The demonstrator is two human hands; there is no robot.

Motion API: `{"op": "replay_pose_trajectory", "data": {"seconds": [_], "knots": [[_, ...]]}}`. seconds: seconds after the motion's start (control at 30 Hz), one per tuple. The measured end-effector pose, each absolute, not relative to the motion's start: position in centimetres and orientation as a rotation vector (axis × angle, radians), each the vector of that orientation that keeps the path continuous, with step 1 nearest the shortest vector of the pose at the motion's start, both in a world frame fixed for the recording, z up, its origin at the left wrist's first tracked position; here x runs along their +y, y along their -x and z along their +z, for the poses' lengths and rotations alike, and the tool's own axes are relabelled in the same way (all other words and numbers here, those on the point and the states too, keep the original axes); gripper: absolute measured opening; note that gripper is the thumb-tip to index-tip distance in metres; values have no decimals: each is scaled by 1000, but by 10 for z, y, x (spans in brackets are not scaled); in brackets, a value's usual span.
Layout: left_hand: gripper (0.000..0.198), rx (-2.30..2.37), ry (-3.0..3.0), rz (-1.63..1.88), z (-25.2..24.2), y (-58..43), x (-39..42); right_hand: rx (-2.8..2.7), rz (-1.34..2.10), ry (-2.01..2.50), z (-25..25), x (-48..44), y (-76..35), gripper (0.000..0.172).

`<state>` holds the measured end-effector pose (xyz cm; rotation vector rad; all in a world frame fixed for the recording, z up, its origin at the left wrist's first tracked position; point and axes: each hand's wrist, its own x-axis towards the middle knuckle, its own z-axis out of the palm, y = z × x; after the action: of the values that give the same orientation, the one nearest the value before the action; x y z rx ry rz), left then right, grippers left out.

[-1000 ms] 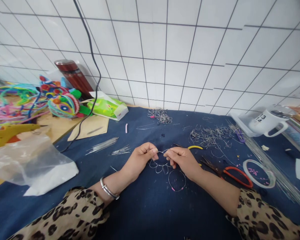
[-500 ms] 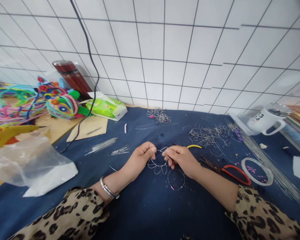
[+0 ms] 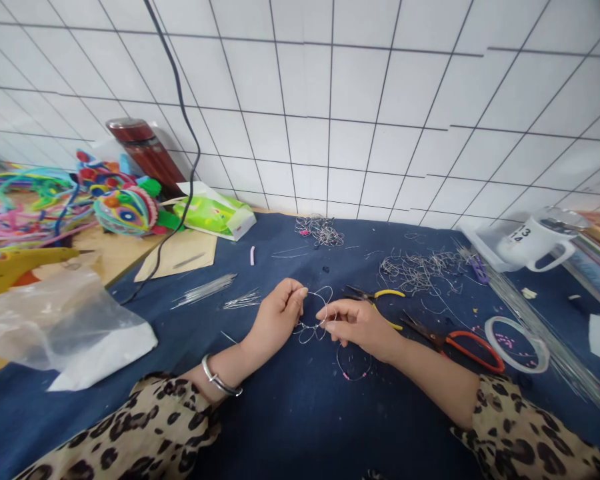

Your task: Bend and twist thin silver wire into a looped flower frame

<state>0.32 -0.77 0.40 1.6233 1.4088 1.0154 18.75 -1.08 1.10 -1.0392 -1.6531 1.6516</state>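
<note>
My left hand is closed, thumb and forefinger pinching the rim of a thin silver wire ring with petal-like loops. At the ring's other side, my right hand has its fingertips on the wire, thumb and forefinger bent round it. The ring is held just over the dark blue cloth. Below my right hand lies a second wire ring with pink beads, partly hidden by the fingers. Yellow-handled pliers lie behind my right hand, their lower handle partly covered.
To the right lie red-handled scissors, a clear round dish with pink beads, long wires and tangled wire. A white mug stands behind. Leftward are cut wires, a plastic bag and a yellow glue gun.
The wire ring has turned and tilted between my hands. My right hand has shifted slightly left and down, its fingers a little more spread; the left still pinches the rim.
</note>
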Motion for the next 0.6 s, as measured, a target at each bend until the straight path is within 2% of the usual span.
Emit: {"op": "replay_pose_trajectory", "data": {"seconds": [0.2, 0.33, 0.6], "knots": [[19, 1270, -1828, 882, 7, 0, -4, -1571, 1644, 1014, 12, -11, -188, 23], [12, 1292, -2168, 970, 4, 4, 0, -1517, 1699, 1015, 8, -10, -189, 22], [16, 1082, -2795, 903, 5, 9, -4, -1556, 1811, 1086, 6, -9, -187, 19]]}}
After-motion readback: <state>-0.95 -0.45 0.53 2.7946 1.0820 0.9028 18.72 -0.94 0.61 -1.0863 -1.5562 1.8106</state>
